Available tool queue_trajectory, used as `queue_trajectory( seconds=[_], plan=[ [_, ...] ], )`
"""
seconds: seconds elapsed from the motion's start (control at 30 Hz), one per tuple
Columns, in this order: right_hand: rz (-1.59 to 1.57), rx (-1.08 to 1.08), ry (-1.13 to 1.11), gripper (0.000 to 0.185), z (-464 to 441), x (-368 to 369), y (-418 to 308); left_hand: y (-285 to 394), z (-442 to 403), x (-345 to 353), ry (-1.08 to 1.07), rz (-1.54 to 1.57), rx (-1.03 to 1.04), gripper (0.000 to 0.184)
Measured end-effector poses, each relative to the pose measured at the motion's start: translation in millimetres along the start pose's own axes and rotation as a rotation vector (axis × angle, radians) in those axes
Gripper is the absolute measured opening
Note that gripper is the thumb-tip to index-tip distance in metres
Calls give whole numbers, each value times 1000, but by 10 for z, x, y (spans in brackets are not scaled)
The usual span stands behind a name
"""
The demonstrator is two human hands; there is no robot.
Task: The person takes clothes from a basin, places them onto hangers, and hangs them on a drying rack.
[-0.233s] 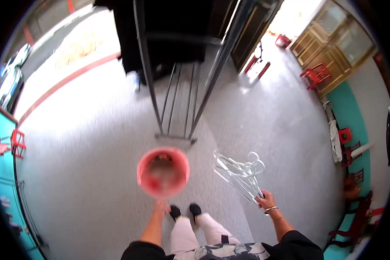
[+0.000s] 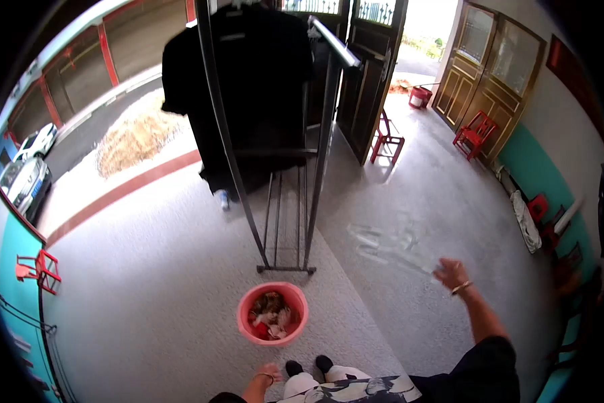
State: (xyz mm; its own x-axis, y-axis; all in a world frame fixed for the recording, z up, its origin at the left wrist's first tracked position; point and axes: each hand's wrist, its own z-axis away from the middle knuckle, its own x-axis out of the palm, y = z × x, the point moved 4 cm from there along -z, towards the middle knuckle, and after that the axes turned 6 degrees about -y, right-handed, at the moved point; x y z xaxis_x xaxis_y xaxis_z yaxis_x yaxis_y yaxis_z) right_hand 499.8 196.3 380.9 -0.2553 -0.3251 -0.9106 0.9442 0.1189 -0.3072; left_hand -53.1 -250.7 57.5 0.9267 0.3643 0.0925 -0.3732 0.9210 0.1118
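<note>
My right hand [image 2: 452, 273] is raised at the right, closed around a bunch of white clothes hangers [image 2: 399, 245], which are smeared by motion and fan out to its left. At the bottom, my left hand [image 2: 270, 373] is empty, its fingers apart, a short way below a pink bucket [image 2: 244, 330]. The bucket stands on the floor in front of my feet. Inside it lie crumpled clothes [image 2: 272, 316] in red, brown and pale colours.
A metal clothes rack [image 2: 287, 270] stands just beyond the bucket, with black clothing [image 2: 248, 101] hanging on it. Red chairs stand by the door [image 2: 387, 139], the right wall [image 2: 475, 134] and the left wall [image 2: 45, 271]. Parked cars show outside at the left.
The bucket has come to rest on the floor closer to the rack, and my left hand is off it. My right hand has swung right and up with the hangers. My view has tilted up.
</note>
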Motion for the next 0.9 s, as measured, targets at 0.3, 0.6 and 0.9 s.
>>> queue_trajectory(
  seconds=[0.3,0.6,0.9],
  plan=[
    [236,-280,455,29,-1116,-2818,-705,364,678,188,247,158,162,22],
    [393,-767,519,21,-2693,-4477,-1915,785,708,1117,255,244,249,22],
    [359,-716,121,13,-3510,-4553,-2416,1190,445,2429,218,317,182,23]
  ],
)
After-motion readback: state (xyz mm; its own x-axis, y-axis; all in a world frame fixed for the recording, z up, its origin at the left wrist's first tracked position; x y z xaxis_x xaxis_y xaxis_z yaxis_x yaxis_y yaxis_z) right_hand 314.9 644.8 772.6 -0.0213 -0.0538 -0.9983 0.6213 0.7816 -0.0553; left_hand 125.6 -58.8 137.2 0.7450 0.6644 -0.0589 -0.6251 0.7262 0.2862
